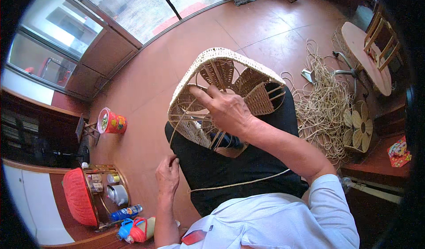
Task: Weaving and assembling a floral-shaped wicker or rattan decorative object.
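Hands first: my right hand [226,109] is lying across the open side of the basket [223,96], its fingers [201,95] spread and hooking over the bare ribs near the rim. My left hand [167,174] is hanging low beside my left thigh, fingertips pressed together and pinching a thin strand [241,183]. The strand is running from that pinch across my lap towards my right side.

I am propping the basket on my knees, tilted so its mouth is facing me. Its rim is tightly woven and pale, its sides are filling in with darker woven panels, and open ribs are showing between them.

I am sitting in dark trousers [230,165] and a pale shirt [283,222] on a reddish floor [186,41].

To my right, near my knee, a loose heap of cane [321,107] is sprawling over the floor, and a flower-shaped woven piece [357,126] is lying just beside it. A round wooden stool top [367,56] is standing beyond the heap.

To my left, well apart from the basket, a red bucket [111,121] is sitting on the floor. Closer to my left arm, a low table [104,193] is carrying a red tray [79,196], jars and a kettle [117,194], with a blue bottle [126,212] at its near edge.
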`<state>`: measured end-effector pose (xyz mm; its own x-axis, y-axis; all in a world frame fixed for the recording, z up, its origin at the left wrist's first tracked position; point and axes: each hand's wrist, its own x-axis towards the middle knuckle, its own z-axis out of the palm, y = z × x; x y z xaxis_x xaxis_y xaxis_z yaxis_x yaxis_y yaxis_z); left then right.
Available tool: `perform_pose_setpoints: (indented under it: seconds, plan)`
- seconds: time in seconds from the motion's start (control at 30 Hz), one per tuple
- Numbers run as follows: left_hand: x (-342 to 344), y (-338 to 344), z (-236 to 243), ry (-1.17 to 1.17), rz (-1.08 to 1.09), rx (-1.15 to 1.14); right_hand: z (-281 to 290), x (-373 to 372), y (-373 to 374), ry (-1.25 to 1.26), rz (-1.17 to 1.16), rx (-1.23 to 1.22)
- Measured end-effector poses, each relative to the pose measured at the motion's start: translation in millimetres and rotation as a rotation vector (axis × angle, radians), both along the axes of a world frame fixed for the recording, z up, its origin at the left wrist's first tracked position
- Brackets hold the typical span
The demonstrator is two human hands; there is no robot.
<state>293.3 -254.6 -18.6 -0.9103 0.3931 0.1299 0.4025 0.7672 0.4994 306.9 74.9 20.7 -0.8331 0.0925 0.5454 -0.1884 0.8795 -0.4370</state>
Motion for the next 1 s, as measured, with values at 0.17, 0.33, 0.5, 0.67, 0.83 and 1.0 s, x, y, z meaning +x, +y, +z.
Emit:
perform_pose_setpoints:
  seconds: [0.17,0.33,0.5,0.67,0.83,1.0]
  plan:
    - [6,52,21,-0.033,-0.054,0.160,-17,4,4,0.209,0.088,-0.315]
    - [1,123,35,0.307,-0.371,0.254,-4,29,21,-0.075,0.306,-1.240]
    - [-18,184,36,0.542,-0.404,0.285,-9,48,53,-0.060,0.236,-1.196]
    - [-24,190,22,0.699,-0.463,0.085,5,63,65,-0.095,0.234,-1.214]
    - [-16,187,14,0.773,-0.436,-0.008,28,58,78,-0.133,0.222,-1.284]
    - [-12,191,7,0.798,-0.379,-0.086,62,37,90,0.023,0.223,-1.177]
